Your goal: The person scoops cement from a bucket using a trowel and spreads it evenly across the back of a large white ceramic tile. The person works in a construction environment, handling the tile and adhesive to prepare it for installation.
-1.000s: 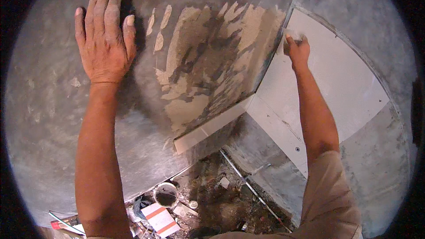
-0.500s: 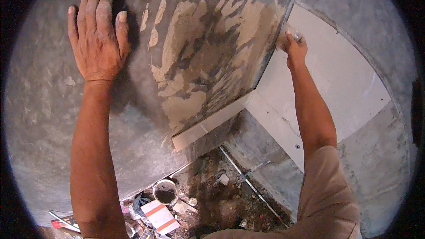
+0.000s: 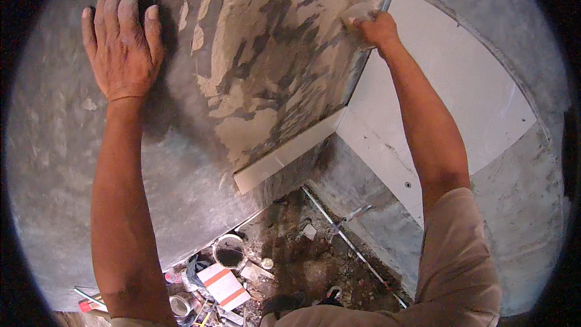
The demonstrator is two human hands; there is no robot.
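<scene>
My left hand point(image 3: 124, 42) lies flat on the grey wall point(image 3: 54, 163), its dusty fingers apart. To its right is a rough patch of tan mortar point(image 3: 242, 30), spread unevenly with dark streaks. At the patch's upper right, by the wall corner, my right hand point(image 3: 380, 29) is closed around a trowel point(image 3: 358, 15). Motion blurs its blade, which appears to be against the mortar; the handle is mostly hidden by the fingers. Below the patch, a narrow pale tile strip point(image 3: 290, 152) runs along the wall to the corner.
Large pale tiles point(image 3: 448, 66) cover part of the right wall. On the littered floor stand a bucket point(image 3: 230, 251), a white box with orange stripes point(image 3: 224, 286) and a round container point(image 3: 180, 306). A long thin rod point(image 3: 357, 251) lies along the right wall's foot.
My right hand has moved left with the trowel, from the corner beside the pale tiles onto the mortar's edge. My left hand stays flat on the wall while the view shifts slightly.
</scene>
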